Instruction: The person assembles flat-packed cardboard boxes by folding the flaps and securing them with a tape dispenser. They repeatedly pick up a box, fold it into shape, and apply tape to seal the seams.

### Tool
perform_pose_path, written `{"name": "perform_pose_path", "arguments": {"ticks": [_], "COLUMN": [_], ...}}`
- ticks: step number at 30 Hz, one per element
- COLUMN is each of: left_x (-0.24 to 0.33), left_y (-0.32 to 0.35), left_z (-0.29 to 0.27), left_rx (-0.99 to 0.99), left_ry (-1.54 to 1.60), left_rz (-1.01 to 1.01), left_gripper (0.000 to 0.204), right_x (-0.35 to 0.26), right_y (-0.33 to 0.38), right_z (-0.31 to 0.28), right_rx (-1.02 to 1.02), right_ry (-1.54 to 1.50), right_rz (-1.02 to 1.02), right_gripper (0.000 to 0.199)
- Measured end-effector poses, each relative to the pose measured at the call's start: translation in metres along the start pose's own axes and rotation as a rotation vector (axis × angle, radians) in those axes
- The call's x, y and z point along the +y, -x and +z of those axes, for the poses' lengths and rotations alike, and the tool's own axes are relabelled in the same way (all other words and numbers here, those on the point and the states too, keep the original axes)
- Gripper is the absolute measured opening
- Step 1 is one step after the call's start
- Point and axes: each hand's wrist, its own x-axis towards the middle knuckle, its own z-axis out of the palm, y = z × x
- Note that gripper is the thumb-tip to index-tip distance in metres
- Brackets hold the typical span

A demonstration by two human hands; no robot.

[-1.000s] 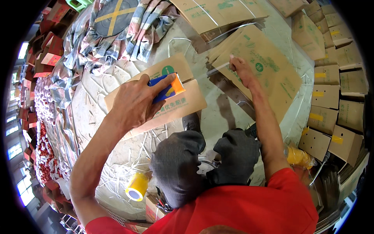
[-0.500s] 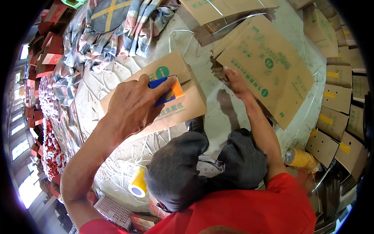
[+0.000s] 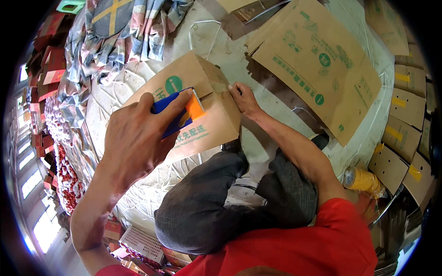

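A brown cardboard box (image 3: 216,122) with green print stands tilted in front of my knees, its top flaps meeting in a seam. My left hand (image 3: 138,133) grips a blue and orange tape dispenser (image 3: 195,106) with a toothed edge, held over the box top by the seam. Behind the hand, part of the dispenser is hidden. At the box's right end, my right hand (image 3: 245,99) has its fingers curled against the upper edge, where a strip of tape seems to lie. Whatever those fingers pinch, if anything, cannot be seen.
Flat printed cartons (image 3: 317,69) lie stacked to the right. Made-up boxes (image 3: 403,103) with yellow tape line the far right. A yellow tape roll (image 3: 361,179) lies by my right elbow. White straps (image 3: 138,202) litter the floor; a striped sheet (image 3: 152,32) is bunched at upper left.
My right hand has left the flat carton stack and moved left to the box's right end. The dispenser has shifted slightly left and stays in my left hand.
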Motion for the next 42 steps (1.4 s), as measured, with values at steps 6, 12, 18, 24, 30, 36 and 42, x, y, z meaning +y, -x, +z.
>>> {"name": "perform_pose_path", "arguments": {"ticks": [6, 12, 18, 24, 30, 36, 42], "left_x": [-0.001, -0.007, -0.017, -0.012, -0.007, -0.006, -0.001], "left_y": [-0.004, -0.006, -0.009, -0.008, 0.024, -0.018, -0.006], "left_z": [0.000, -0.005, -0.002, 0.019, 0.037, 0.027, 0.027], "left_rx": [-0.001, 0.000, 0.050, 0.147, 0.306, 0.301, 0.207], "left_ry": [0.009, 0.012, 0.046, 0.076, 0.092, 0.015, -0.003], "left_rz": [-0.009, -0.024, -0.036, 0.084, 0.051, -0.012, 0.042], "left_gripper": [0.068, 0.067, 0.057, 0.040, 0.029, 0.015, 0.016], "right_x": [-0.017, -0.118, -0.019, 0.061, -0.044, -0.211, -0.186], "right_y": [-0.036, -0.063, -0.128, -0.097, -0.077, 0.027, 0.059], "right_z": [-0.022, 0.035, 0.046, 0.014, -0.015, -0.015, -0.010], "right_rx": [0.275, -0.141, -0.214, -0.053, 0.088, -0.108, -0.110], "right_ry": [-0.062, -0.441, -0.156, 0.270, 0.282, 0.080, 0.099], "right_rz": [-0.210, -0.489, -0.448, -0.194, -0.131, -0.187, -0.107], "right_gripper": [0.037, 0.060, 0.065, 0.059, 0.060, 0.052, 0.049]}}
